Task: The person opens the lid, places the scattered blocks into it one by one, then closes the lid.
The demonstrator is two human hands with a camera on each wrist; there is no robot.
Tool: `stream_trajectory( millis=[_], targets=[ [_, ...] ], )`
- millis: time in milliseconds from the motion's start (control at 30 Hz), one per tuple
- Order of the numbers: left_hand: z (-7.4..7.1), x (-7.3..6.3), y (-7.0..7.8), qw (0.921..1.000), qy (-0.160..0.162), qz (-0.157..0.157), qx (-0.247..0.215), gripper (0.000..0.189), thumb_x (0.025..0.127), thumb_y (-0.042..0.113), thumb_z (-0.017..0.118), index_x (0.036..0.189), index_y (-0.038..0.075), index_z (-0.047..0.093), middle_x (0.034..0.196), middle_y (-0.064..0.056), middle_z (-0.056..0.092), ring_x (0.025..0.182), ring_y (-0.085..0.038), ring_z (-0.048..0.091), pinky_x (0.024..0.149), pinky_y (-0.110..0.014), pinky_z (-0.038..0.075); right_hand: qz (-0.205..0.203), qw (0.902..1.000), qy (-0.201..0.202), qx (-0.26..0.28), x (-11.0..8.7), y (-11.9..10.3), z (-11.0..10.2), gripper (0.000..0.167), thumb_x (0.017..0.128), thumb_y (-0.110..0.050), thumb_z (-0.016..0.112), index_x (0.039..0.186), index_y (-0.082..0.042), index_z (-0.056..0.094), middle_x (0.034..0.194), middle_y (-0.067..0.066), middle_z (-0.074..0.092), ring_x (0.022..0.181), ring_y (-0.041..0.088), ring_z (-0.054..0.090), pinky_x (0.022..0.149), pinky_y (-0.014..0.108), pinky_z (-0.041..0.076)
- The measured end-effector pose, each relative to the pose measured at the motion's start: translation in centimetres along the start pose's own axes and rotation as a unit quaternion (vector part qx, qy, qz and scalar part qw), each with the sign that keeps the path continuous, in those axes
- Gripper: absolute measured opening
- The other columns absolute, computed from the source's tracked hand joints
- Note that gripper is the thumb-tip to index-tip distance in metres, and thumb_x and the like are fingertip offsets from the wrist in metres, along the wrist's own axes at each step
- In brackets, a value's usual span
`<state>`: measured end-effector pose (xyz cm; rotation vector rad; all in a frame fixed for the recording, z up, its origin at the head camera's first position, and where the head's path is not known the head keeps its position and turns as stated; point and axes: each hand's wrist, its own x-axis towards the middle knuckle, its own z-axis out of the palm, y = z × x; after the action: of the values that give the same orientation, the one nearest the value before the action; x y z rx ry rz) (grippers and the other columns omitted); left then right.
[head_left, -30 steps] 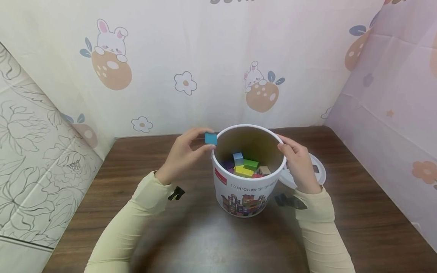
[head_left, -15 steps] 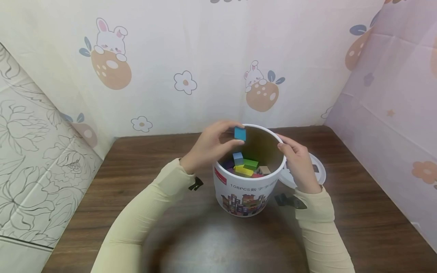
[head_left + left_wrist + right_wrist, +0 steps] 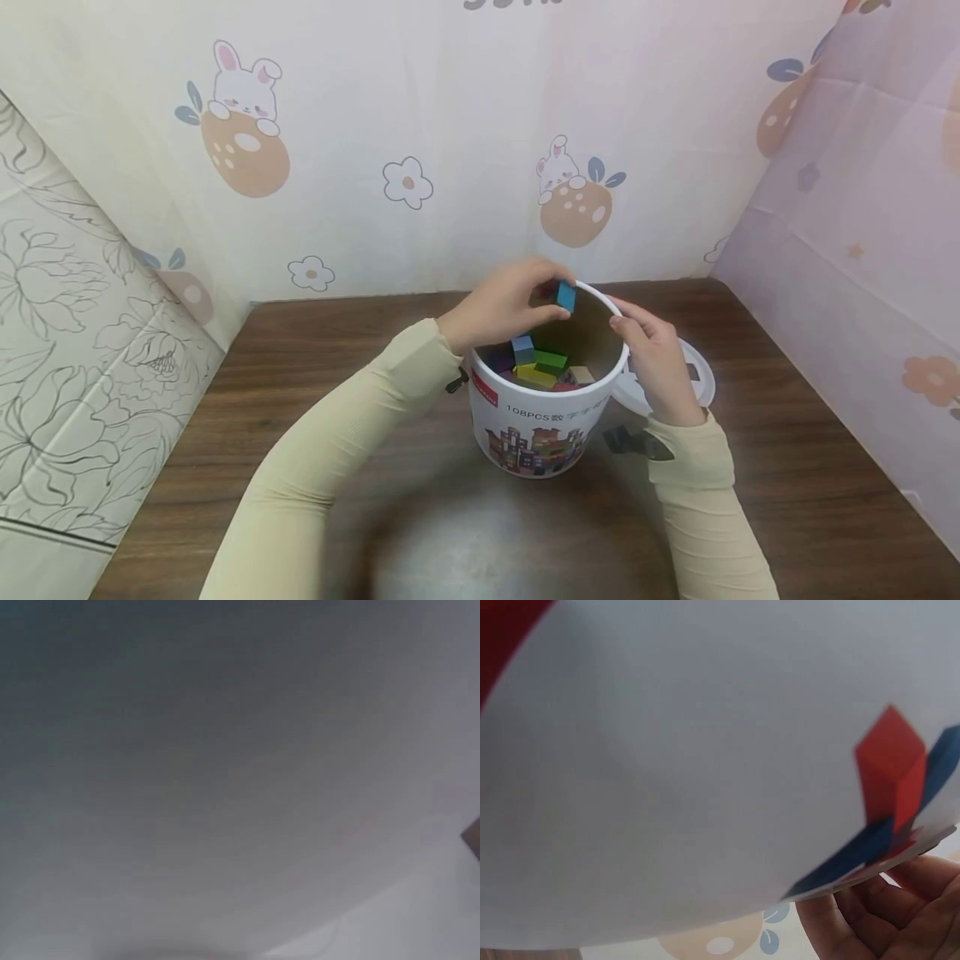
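My left hand (image 3: 510,302) pinches a blue block (image 3: 566,297) between thumb and fingers, above the mouth of a white bucket (image 3: 540,433). Inside the bucket lie several coloured blocks, among them a light blue one (image 3: 522,350), a green one (image 3: 551,362) and a yellow one (image 3: 534,377). With thumb and fingers my right hand (image 3: 660,362) grips the bucket's right rim. The right wrist view shows the printed bucket wall (image 3: 690,772) close up, with the right hand's fingers at its edge. A blurred pale surface fills the left wrist view.
A white lid (image 3: 701,375) lies on the brown wooden table (image 3: 337,350), to the right of the bucket and partly behind the right hand. Patterned cloth (image 3: 480,150) hangs at the back and along the right side. A flower-patterned cloth (image 3: 67,333) stands at the left.
My left hand has moved right with the blue block, from beside the bucket's left rim to over its opening. The right hand has stayed on the rim.
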<state>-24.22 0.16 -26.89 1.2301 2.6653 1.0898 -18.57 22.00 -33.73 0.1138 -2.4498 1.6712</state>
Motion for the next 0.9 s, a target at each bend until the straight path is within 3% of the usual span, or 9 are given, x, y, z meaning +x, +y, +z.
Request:
stream_trajectory(
  millis=[233,367,600,900],
  targets=[
    [0.13,0.3,-0.2,0.9963,-0.065,-0.032,0.048,0.043,0.089,0.026,0.073,0.126,0.009,0.062,0.119,-0.002,0.065,0.101,-0.013,0.061,0.09,-0.021,0.054,-0.001,1.0,-0.002,-0.002,-0.03,0.0,-0.02,0.046,0.104,-0.039,0.04,0.142,-0.018,0.052,0.143,0.009,0.055,0.122,0.022,0.053,0.091,0.036,0.052],
    [0.37,0.28,-0.2,0.9943,-0.081,-0.04,0.056,0.045,0.088,0.028,0.073,0.127,0.009,0.062,0.118,-0.002,0.065,0.1,-0.014,0.06,0.089,-0.022,0.054,-0.005,1.0,-0.002,-0.004,0.02,-0.01,-0.06,0.045,0.104,-0.037,0.04,0.142,-0.016,0.052,0.142,0.011,0.055,0.123,0.023,0.053,0.091,0.035,0.052],
    [0.53,0.13,-0.2,0.9949,-0.076,-0.043,0.05,0.045,0.088,0.028,0.074,0.127,0.009,0.063,0.117,0.0,0.065,0.1,-0.012,0.06,0.091,-0.024,0.054,-0.007,1.0,-0.002,-0.006,0.02,-0.01,-0.07,0.046,0.104,-0.038,0.04,0.142,-0.016,0.052,0.142,0.011,0.055,0.12,0.02,0.054,0.086,0.026,0.053],
    [0.48,-0.28,-0.3,0.9982,-0.053,-0.022,0.017,0.051,0.087,0.031,0.075,0.131,0.01,0.058,0.127,-0.004,0.063,0.112,-0.015,0.063,0.096,-0.029,0.054,0.017,0.9998,-0.007,0.0,-0.08,-0.13,-0.13,0.047,0.104,-0.041,0.039,0.144,-0.02,0.051,0.144,0.008,0.054,0.12,0.023,0.052,0.091,0.039,0.05]
  ],
)
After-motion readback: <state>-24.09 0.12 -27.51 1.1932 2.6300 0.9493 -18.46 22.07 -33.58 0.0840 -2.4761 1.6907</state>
